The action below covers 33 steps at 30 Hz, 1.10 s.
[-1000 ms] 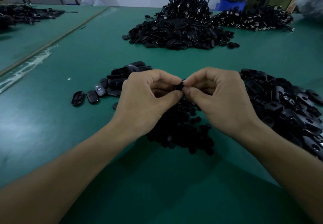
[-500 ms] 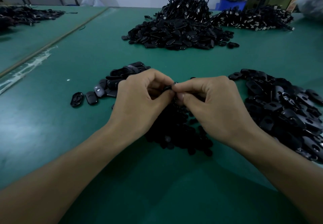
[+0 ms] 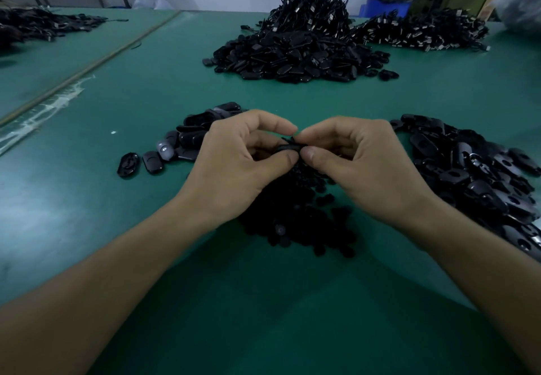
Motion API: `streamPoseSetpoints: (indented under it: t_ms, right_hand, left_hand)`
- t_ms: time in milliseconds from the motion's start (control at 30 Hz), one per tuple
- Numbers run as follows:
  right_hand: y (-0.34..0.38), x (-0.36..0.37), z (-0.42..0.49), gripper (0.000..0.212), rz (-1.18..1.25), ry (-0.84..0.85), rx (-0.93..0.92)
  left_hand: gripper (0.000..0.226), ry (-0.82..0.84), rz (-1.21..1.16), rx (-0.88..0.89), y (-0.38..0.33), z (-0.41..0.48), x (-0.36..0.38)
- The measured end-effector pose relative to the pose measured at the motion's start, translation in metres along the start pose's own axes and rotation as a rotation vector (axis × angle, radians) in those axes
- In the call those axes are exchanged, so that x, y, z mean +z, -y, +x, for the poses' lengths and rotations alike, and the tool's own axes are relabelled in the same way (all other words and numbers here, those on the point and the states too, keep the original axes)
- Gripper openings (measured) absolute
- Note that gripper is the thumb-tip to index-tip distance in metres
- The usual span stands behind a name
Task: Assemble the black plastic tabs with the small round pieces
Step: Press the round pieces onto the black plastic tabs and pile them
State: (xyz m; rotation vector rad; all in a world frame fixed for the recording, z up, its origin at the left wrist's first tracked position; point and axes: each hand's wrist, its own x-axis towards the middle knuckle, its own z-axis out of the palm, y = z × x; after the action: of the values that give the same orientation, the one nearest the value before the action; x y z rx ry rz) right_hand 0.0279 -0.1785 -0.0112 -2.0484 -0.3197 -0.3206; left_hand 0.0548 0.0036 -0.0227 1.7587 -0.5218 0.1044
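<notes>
My left hand (image 3: 238,166) and my right hand (image 3: 360,166) meet above the green table (image 3: 146,228), fingertips together. Between them they pinch one black plastic tab (image 3: 288,149), held flat; a small dark piece sits at its top, mostly hidden by the fingers. Under the hands lies a heap of small round black pieces (image 3: 301,222). A pile of loose black tabs (image 3: 480,181) spreads to the right. A smaller group of tabs (image 3: 187,140) lies just left of my left hand.
A big mound of black tabs topped with looped cords (image 3: 298,43) stands at the back centre. More corded parts (image 3: 421,32) lie back right, near a blue bin (image 3: 386,2). Another dark pile (image 3: 44,24) is at the far left. A seam (image 3: 87,67) crosses the table diagonally.
Both hands have stayed joined over the round pieces, shifting slightly left then back; the fingers have worked on the tab, which now shows more between the thumbs.
</notes>
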Motion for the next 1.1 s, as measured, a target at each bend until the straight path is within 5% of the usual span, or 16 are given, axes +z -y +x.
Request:
streamPoseSetpoints:
  t_ms: [500,1100]
  right_hand:
    - [-0.0031,-0.0076,0.0017,0.008,0.021,0.029,0.077]
    - [-0.0073,-0.0035,0.0031,0.011,0.001,0.036,0.082]
  left_hand:
    - [0.020,0.024,-0.106,-0.096,0.0009,0.0009,0.0013]
    - [0.019,-0.068,0.119,-0.049,0.0061,0.0016,0.0001]
